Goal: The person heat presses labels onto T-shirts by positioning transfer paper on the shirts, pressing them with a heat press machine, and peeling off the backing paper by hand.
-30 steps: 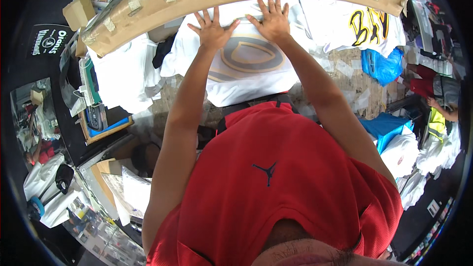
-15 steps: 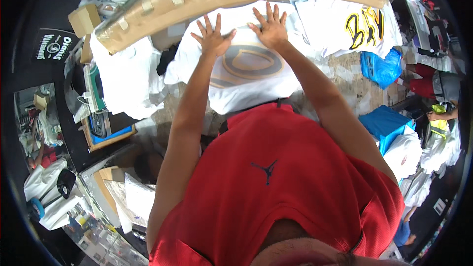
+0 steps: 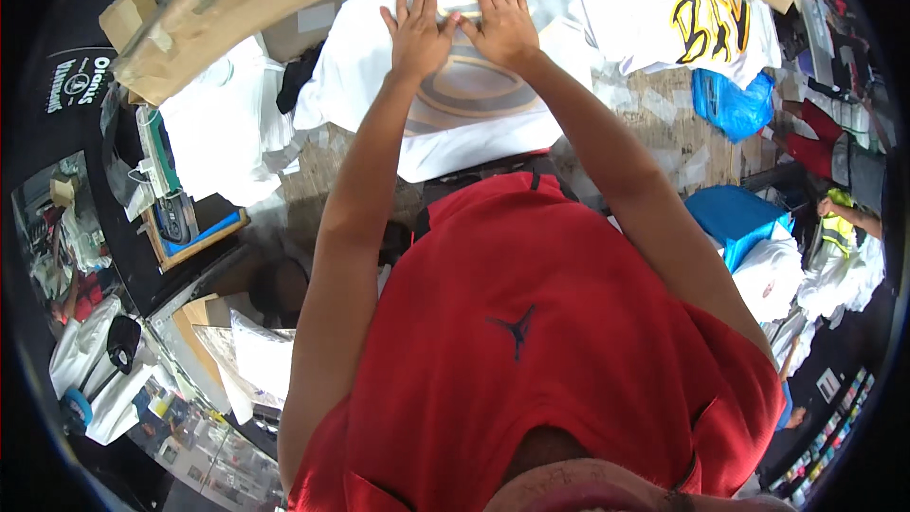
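1. Near left: wooden frame [image 3: 207, 244], blue inside — dark object [image 3: 176, 218] over it.
2. Middle: white printed garment [image 3: 479, 90] on a wooden surface [image 3: 322, 166], the person's left hand [image 3: 421, 40] and right hand [image 3: 504, 28] flat on it, fingers slightly spread.
3. Right: blue plastic bag [image 3: 732, 102] — contents unclear.
4. Far left: cardboard box [image 3: 128, 17].

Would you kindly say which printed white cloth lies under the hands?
The grey-and-tan printed cloth, with left hand and right hand on it; the black-and-yellow lettered cloth to its right is untouched.

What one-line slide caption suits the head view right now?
Left hand and right hand lie flat on white cloth with a grey-and-tan print; a blue plastic bag sits to the right.
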Demonstrator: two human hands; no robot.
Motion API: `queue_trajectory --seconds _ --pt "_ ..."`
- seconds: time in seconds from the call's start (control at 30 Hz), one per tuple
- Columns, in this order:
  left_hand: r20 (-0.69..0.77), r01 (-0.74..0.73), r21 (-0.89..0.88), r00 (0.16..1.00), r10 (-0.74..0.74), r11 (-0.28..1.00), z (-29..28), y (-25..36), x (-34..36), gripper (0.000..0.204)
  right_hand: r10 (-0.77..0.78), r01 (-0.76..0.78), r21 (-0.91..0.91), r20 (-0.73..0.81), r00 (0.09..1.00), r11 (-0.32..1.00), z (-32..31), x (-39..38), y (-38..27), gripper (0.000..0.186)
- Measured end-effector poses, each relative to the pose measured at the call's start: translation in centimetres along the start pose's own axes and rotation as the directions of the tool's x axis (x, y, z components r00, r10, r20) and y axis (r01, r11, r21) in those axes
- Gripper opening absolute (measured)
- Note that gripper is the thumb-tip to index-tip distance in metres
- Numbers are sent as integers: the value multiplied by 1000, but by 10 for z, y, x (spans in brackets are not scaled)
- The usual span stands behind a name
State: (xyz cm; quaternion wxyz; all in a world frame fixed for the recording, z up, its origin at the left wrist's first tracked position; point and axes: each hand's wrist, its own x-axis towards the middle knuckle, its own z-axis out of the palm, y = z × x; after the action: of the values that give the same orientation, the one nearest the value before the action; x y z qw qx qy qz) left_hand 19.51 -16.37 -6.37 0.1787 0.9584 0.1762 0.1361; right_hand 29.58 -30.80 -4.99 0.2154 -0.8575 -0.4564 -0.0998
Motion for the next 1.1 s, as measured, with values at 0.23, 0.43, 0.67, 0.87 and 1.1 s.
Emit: queue_trajectory --seconds 0.23,0.43,0.67,0.87,1.1 --pt "176 22 -25 984 -17 999 -11 -13 6 93 55 -58 12 196 979 998 -10 13 9 71" --pt "338 -16 -18 941 21 1000 -33 -12 -1 150 -93 83 42 415 905 996 -23 13 34 81" --pt "380 -28 -16 924 32 999 -36 -5 6 150 -55 29 67 435 899 997 -33 12 37 87" --pt "506 17 -49 863 10 999 -45 -22 18 134 -61 27 75 509 858 997 -30 20 35 84" --pt "463 22 15 886 -26 1000 -44 -15 17 131 96 -100 -5 351 932 995 -14 19 -5 74"
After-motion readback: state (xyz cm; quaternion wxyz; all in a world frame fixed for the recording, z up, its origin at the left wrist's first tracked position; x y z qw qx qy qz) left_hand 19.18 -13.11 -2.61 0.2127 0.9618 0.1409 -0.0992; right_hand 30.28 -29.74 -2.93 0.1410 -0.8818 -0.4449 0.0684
